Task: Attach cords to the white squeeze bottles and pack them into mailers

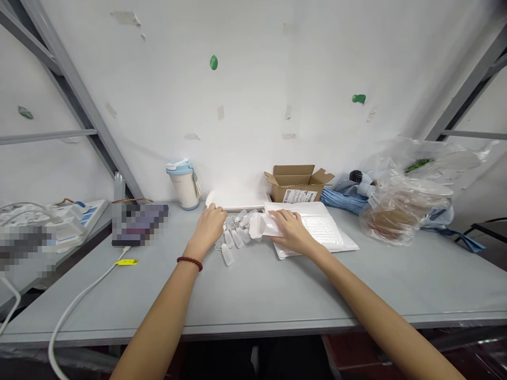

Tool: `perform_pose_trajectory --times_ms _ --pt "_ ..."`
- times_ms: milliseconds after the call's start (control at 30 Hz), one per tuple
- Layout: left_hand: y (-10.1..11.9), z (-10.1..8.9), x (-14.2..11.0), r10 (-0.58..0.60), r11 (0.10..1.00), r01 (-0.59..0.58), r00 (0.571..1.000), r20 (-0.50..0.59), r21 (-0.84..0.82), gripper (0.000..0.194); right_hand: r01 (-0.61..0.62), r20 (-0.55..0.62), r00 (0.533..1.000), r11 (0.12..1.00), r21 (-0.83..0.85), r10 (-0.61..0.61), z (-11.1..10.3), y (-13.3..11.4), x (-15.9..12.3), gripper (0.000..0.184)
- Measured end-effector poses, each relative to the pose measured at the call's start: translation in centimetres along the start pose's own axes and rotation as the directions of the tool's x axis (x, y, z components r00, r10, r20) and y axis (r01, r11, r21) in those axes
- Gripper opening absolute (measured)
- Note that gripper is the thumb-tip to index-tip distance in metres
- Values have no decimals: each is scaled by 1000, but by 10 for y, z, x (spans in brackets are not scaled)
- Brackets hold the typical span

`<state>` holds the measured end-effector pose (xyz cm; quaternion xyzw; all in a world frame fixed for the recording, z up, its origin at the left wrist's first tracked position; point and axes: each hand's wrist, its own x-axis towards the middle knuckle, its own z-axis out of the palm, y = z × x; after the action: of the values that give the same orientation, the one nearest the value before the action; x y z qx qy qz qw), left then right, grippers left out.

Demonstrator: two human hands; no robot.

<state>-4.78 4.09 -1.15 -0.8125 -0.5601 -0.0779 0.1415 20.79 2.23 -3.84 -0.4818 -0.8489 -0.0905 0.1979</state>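
In the head view, the left hand (209,228) sits mid-frame on the gray table (253,295), just beside a pile of small plastic bottles (233,237). Its fingers curl down, but I can't tell if they grip. The right hand (291,232) lies with open fingers on a white pouch (263,226), at the edge of a white bubble mailer (320,229). A cardboard box (297,184) stands behind.

Grey table (253,295): cardboard box (295,186), bubble mailer (320,230), plastic bottles (236,238).

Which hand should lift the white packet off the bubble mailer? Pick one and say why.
Probably the right. The right hand already touches the white packet and lies over the bubble mailer, while the left hand sits further off, beside the small bottles.
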Motion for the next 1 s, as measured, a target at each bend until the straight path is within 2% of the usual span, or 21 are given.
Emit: perform_pose_trajectory --times_ms 133,400,633,733,800,867,933,1000 --pt "0 0 -2 -12 999 12 1000 10 53 38 8 -4 1000 1000 -4 -8 1 0 0 58" --pt "-3 -7 -3 -94 994 97 994 -62 59 34 2 -2 1000 1000 15 -2 -1 -1 0 53" --pt "-5 0 1 -86 993 82 995 -46 -85 26 -10 9 1000 1000 14 10 -2 -2 0 51" --pt "-5 2 4 -128 969 98 984 -123 -226 26 -14 1 1000 1000 12 14 -2 -2 0 49" --pt "-3 0 6 -208 908 106 954 -216 -406 24 -16 -7 1000 1000 15 17 -2 -2 0 48" --pt "2 -4 7 -323 785 96 906 -272 -611 21 -21 -10 1000 1000 19 21 -1 -2 0 48" --pt "9 -8 8 -424 595 78 876 -229 -800 20 -21 -13 1000 1000 22 21 0 -1 0 50" --pt "17 -13 9 -466 346 74 879 -103 -935 21 -12 -26 1000 1000 26 13 1 0 0 51"
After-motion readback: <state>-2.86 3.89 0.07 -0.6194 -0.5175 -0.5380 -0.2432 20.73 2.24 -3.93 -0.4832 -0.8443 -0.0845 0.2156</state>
